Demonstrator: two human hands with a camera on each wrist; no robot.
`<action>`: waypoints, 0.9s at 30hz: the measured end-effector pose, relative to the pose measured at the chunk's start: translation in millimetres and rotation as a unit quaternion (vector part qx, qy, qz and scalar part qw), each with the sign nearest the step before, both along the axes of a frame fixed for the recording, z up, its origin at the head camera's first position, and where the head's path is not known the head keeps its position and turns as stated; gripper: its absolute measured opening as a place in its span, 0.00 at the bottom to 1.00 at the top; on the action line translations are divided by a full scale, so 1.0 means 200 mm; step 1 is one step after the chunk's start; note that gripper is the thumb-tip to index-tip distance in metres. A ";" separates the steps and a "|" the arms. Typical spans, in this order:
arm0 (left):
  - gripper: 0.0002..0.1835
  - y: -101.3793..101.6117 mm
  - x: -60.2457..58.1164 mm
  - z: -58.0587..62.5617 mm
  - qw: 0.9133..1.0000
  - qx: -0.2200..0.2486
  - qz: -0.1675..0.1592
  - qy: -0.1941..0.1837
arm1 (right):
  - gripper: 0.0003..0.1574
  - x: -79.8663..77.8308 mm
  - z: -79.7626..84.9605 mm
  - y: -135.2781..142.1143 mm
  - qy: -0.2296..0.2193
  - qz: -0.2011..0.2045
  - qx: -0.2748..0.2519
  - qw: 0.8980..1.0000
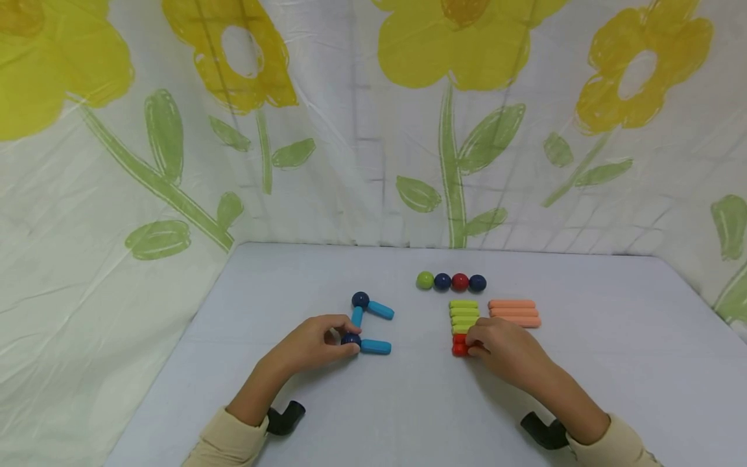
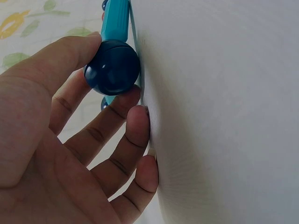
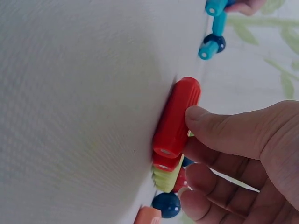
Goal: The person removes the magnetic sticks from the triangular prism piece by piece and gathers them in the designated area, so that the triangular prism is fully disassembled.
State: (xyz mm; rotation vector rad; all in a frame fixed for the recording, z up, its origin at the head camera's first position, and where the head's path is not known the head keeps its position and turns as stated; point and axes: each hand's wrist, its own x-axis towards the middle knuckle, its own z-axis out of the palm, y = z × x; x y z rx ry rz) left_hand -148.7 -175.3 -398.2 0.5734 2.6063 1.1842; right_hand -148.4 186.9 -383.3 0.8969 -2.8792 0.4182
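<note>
My left hand (image 1: 315,344) holds a dark blue ball (image 2: 112,67) between thumb and fingers, low over the white table. A light blue stick (image 1: 376,347) joins that ball and points right. Another light blue stick (image 1: 357,316) runs up to a second dark blue ball (image 1: 360,299), from which a third blue stick (image 1: 381,310) slants right. On the other side, my right hand (image 1: 506,349) pinches a ridged red stick (image 3: 178,119) by its side. A second red stick (image 3: 167,162) lies against it, partly hidden, beside stacked yellow-green sticks (image 1: 463,312).
Behind the sticks, a row of balls has a green one (image 1: 425,280), a red one (image 1: 460,281) and two dark blue ones. Three salmon sticks (image 1: 513,313) lie right of the green ones. A flower-printed cloth (image 1: 350,162) hangs behind the table (image 1: 403,415).
</note>
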 end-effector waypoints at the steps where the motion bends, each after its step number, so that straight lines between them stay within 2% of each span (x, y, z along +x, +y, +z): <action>1: 0.12 0.00 0.00 0.00 1.000 -0.001 0.000 0.000 | 0.11 0.00 0.00 0.00 0.000 -0.001 0.000 1.000; 6: 0.12 0.00 0.00 -0.01 1.000 -0.001 0.000 0.000 | 0.11 -0.01 0.00 0.00 0.001 0.007 -0.016 1.000; 12: 0.11 0.00 0.00 -0.01 1.000 -0.003 0.002 0.000 | 0.10 -0.03 0.01 -0.09 0.032 0.048 -0.024 0.998; 15: 0.12 0.00 0.00 0.00 1.000 -0.003 0.001 -0.001 | 0.06 -0.04 0.02 -0.20 0.016 0.067 -0.008 0.998; 20: 0.12 -0.01 0.00 0.00 1.000 0.000 -0.003 0.001 | 0.05 -0.06 0.05 -0.44 -0.042 0.102 0.007 0.994; 27: 0.11 -0.01 -0.01 0.00 1.000 0.013 -0.015 0.003 | 0.03 -0.08 0.04 -0.68 -0.039 0.122 0.029 0.991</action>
